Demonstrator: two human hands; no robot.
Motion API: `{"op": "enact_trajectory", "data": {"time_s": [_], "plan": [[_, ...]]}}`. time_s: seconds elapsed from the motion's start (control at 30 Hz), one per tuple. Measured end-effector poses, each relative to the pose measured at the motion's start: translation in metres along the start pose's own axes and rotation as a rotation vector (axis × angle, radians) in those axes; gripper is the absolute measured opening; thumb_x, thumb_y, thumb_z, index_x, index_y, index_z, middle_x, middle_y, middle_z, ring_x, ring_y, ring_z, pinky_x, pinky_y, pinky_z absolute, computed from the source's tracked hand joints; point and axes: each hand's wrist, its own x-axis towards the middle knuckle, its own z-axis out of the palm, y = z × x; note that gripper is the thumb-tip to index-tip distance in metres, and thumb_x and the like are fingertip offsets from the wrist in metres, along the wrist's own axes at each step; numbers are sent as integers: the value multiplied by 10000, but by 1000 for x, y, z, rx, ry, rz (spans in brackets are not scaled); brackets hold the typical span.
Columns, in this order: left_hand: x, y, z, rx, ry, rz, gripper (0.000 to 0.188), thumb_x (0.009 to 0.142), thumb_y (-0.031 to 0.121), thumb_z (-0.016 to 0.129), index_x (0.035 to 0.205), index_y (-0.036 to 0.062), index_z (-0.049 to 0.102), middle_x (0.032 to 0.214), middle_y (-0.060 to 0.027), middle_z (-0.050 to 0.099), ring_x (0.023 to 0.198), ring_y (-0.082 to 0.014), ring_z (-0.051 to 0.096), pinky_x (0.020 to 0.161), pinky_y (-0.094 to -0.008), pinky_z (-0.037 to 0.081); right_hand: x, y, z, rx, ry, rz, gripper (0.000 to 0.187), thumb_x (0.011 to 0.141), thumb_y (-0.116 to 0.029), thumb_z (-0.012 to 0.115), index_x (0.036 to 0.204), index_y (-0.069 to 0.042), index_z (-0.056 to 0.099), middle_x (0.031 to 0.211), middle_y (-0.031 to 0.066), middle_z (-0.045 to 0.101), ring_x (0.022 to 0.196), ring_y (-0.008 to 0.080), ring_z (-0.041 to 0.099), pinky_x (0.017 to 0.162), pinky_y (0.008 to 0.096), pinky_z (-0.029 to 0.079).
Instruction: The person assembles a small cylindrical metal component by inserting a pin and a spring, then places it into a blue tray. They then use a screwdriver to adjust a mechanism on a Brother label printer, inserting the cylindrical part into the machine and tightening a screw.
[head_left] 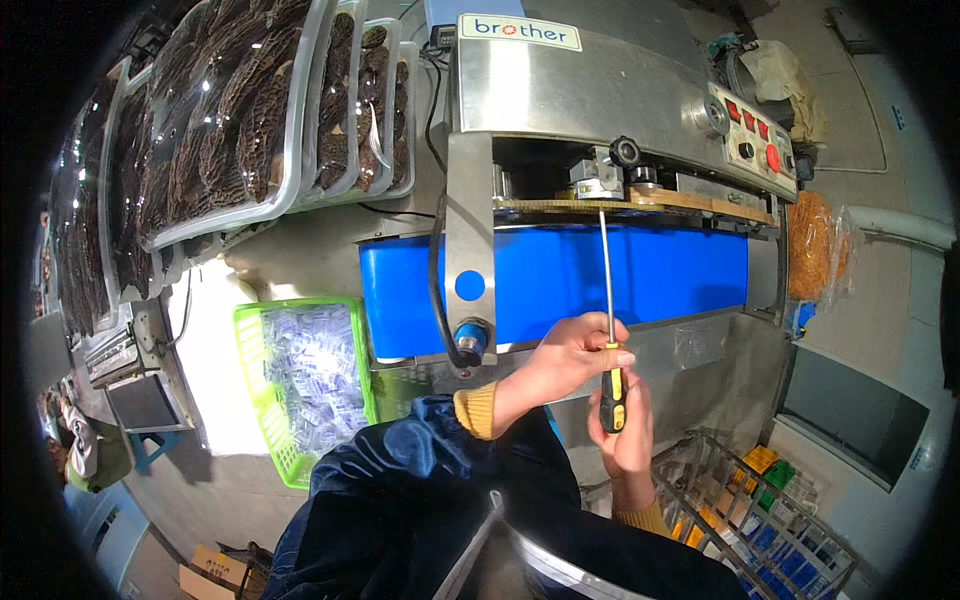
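I hold a long screwdriver (pixel 608 290) with a yellow and black handle, its thin metal shaft pointing away from me. My left hand (pixel 568 355) grips it near where shaft meets handle. My right hand (pixel 630 425) is closed around the lower part of the handle. The far end of the shaft reaches the thin yellowish belt (pixel 560 206) along the sealing machine (pixel 600 90), just below a metal block (pixel 597 182) beside a black knob (pixel 624 151). Whether the tip touches the belt or block, I cannot tell. Beneath the shaft runs a blue conveyor belt (pixel 540 285).
Stacked clear tubs (pixel 225 130) of dark, wrinkled mushrooms stand at the left. A green basket (pixel 370 390) holds small clear packets. A control panel (pixel 752 140) with a red button is on the machine's right. A wire cart (pixel 770 520) with coloured items stands at lower right.
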Motion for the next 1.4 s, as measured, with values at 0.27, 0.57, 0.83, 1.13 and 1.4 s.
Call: {"op": "enact_trajectory", "data": {"time_s": [0.27, 0.57, 0.83, 1.13, 1.4], "plan": [[-8, 13, -6, 120, -88, -14, 270, 895, 154, 711, 1088, 15, 583, 959, -47, 650, 879, -96, 602, 750, -245, 497, -5, -14, 3, 380, -257, 279, 258, 972, -184, 534, 1168, -17, 505, 808, 79, 547, 448, 102, 413, 401, 241, 315], [-4, 4, -9, -62, -205, -19, 209, 935, 97, 644, 1122, 28, 579, 1018, -60, 659, 1017, -147, 621, 878, -274, 495, 0, -9, 17, -525, 144, -316, 248, 914, -66, 628, 1137, -1, 540, 772, 8, 538, 518, 54, 456, 455, 209, 355], [-20, 4, -6, 259, 56, 44, 307, 959, 152, 628, 1212, 5, 535, 1025, -75, 672, 990, -130, 621, 878, -270, 491, -7, -30, 9, -257, 16, 13, 301, 896, -140, 683, 1129, 27, 590, 760, -46, 563, 656, 43, 498, 563, 230, 418], [-83, 14, 4, 371, -339, -204, 635, 963, 243, 616, 1460, -2, 308, 1354, -135, 528, 1270, -227, 486, 1081, -367, 378, -67, -30, -17, -721, -185, -326, 413, 851, -198, 728, 1204, -25, 599, 982, 132, 680, 884, 219, 670, 761, 329, 512], [-119, 21, 28, 679, -201, 240, 314, 998, 158, 528, 1278, 21, 568, 1283, -129, 601, 1208, -197, 545, 1024, -317, 417, -4, -63, -28, -837, -687, -857, 263, 899, -216, 669, 1095, -41, 670, 991, 115, 688, 957, 281, 632, 835, 397, 494]]}}
